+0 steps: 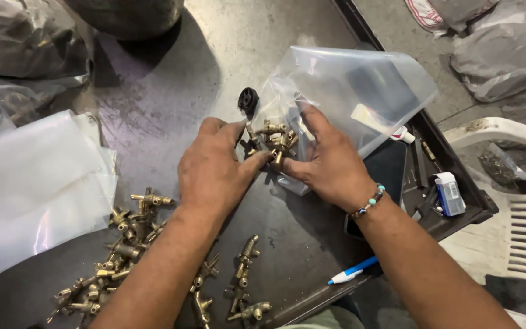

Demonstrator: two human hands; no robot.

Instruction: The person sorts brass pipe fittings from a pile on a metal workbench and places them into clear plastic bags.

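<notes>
My left hand [214, 173] rests on the dark metal table [171, 91], its fingertips pinching a small cluster of brass fittings [273, 139] at the mouth of a clear plastic bag [360, 85]. My right hand [329, 163], with a beaded bracelet on the wrist, lies on the bag's lower edge and holds the bag and fittings from the right side. A black round part [248, 99] stands just above the cluster.
Several loose brass fittings [123, 244] lie scattered at the lower left and more brass fittings [245, 274] by my left forearm. Stacked clear bags [31, 189] sit left. A blue-white pen [351, 271], a small blue-white box [449, 194] and a white plastic chair [518, 201] are right.
</notes>
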